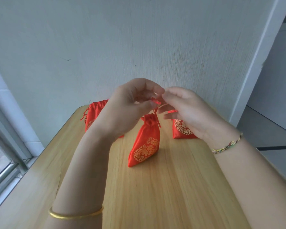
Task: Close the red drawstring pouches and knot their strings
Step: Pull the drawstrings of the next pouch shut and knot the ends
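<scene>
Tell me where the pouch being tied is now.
Head view, centre: the cinched pouch stands on the table between the left pouch and the right pouch, its strings pinched above by the left hand.

wooden table | grey wall | window left

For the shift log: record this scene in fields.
surface: light wooden table
centre: red satin drawstring pouch with gold pattern, mouth cinched, lower end on table
cord: thin red strings, pinched by left hand
right hand: at the strings, hold unclear
behind: left red pouch and right red pouch, partly hidden by the hands
</scene>
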Tool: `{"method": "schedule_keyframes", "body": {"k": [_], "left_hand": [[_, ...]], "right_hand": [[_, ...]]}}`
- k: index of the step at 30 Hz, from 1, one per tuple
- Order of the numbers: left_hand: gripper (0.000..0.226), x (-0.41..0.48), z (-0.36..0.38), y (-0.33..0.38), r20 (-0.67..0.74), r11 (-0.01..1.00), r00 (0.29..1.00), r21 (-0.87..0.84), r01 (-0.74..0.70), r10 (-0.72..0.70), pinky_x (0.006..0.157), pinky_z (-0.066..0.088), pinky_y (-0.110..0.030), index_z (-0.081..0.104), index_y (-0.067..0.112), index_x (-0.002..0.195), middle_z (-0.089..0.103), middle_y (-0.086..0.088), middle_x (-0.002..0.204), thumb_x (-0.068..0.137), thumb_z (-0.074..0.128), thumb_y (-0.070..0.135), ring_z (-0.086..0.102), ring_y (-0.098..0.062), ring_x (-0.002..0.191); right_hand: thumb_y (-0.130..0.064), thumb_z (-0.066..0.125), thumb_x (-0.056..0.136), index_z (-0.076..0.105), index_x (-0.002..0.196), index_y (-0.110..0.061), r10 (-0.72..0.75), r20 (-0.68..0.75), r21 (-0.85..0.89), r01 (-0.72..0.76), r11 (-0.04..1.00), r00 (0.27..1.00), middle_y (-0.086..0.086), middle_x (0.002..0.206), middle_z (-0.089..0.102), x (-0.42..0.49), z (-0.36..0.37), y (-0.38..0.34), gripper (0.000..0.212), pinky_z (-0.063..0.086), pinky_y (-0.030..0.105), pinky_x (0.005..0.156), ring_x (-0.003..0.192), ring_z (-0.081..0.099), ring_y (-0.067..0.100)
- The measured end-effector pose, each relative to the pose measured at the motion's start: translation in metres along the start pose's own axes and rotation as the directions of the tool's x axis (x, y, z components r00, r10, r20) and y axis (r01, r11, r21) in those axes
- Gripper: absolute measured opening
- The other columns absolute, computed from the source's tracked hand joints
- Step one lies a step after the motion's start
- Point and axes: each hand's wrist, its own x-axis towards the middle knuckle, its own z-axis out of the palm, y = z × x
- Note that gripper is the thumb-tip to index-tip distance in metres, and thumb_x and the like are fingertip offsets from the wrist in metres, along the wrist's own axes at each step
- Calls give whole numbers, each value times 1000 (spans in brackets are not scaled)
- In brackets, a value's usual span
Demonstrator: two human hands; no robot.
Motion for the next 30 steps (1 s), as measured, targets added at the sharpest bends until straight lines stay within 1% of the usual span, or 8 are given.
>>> {"method": "schedule_keyframes", "body": {"k": [4, 9, 11, 15, 19, 22, 27, 30], "left_hand": [[29, 2, 5, 1, -97, 924, 972, 343, -171, 216, 74, 51, -28, 65, 25, 97, 63, 11, 83, 82, 60, 0, 60, -11, 84], [31, 3, 8, -2, -216, 897, 930, 396, -195, 298, 71, 41, -15, 66, 28, 99, 66, 16, 81, 78, 59, 7, 55, -9, 86], [28, 3, 9, -3, -243, 909, 926, 373, -185, 288, 69, 41, -15, 68, 26, 97, 67, 17, 80, 77, 60, 8, 57, -6, 82], [18, 5, 7, -9, -234, 950, 951, 285, -130, 201, 68, 41, -11, 73, 19, 87, 69, 14, 81, 81, 64, 4, 60, 1, 74], [16, 4, 1, -14, -201, 992, 977, 114, -55, 77, 67, 43, -8, 72, 12, 87, 70, 9, 81, 82, 63, -1, 63, 6, 72], [17, 1, -4, -18, -153, 992, 984, -100, 72, -87, 64, 45, -15, 72, 13, 87, 74, 1, 81, 83, 62, -1, 64, -2, 74], [17, 0, -7, -25, -137, 952, 956, -206, 229, -259, 65, 42, -23, 72, 23, 83, 73, 4, 85, 89, 59, 15, 62, -6, 77], [21, 1, -3, -24, -161, 949, 943, -174, 263, -291, 61, 41, -21, 70, 22, 80, 70, 6, 77, 93, 54, 20, 58, -4, 69]], "right_hand": [[-13, 44, 96, 61, 85, -15, -8, 116, 230, -19, 973, 993, -4, 70, 65, -1, 9, 2, 21, 48, 36, 73, 67, 62, 17], [-10, 46, 93, 62, 82, -14, 10, 226, 297, -78, 952, 974, 1, 76, 63, -2, 7, 5, 20, 40, 28, 64, 68, 56, 15], [-11, 50, 91, 61, 78, -15, 13, 240, 298, -86, 951, 971, -1, 73, 64, -2, 6, 6, 18, 41, 29, 67, 69, 56, 14], [-13, 51, 92, 59, 78, -14, 33, 139, 261, -68, 963, 990, 4, 78, 64, 2, 4, 8, 16, 42, 37, 76, 78, 57, 23], [-19, 48, 95, 56, 73, -14, -15, -7, 164, 16, 986, 1000, 0, 74, 63, 3, -2, 6, 23, 46, 24, 60, 65, 60, 12], [-20, 49, 95, 56, 71, -14, 2, -96, 195, 17, 981, 995, 1, 69, 62, 4, -6, 7, 26, 45, 22, 54, 60, 59, 12], [-21, 49, 94, 54, 67, -13, 129, -114, 428, -68, 901, 985, 3, 68, 63, 7, -8, 7, 28, 45, 19, 47, 52, 58, 11], [-21, 47, 94, 48, 64, -15, 203, 6, 674, -154, 722, 979, 4, 72, 67, 7, -5, 6, 30, 46, 17, 46, 52, 61, 10]]}}
